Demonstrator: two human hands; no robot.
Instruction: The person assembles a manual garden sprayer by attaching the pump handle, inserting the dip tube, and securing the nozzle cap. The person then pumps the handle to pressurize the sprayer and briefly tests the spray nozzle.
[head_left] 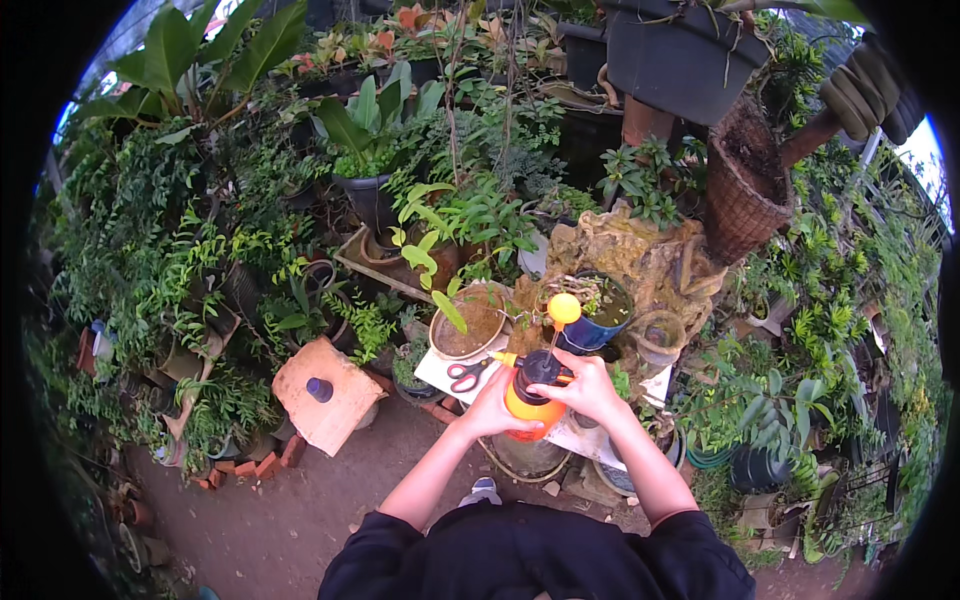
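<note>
Glossy orange plastic pump sprayer bottle [530, 400]; beside it, red-handled metal scissors [466, 375] on a smooth white board [440, 368]; beyond, rough woven brown basket [745, 190].

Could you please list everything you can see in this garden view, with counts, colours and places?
spray bottle: one, orange with a black top and a yellow knob, on the white board, held in both hands
scissors: one pair, red handles, on the white board left of the bottle
white board: one, under the bottle and scissors
clay pot: one, brown, filled with soil, behind the scissors
blue pot: one, right of the clay pot
square tile: one, pale orange, left of the board, with a small purple cap on it
woven basket: one, brown, upper right
left hand: one, on the bottle's left side
right hand: one, over the bottle's top
</note>
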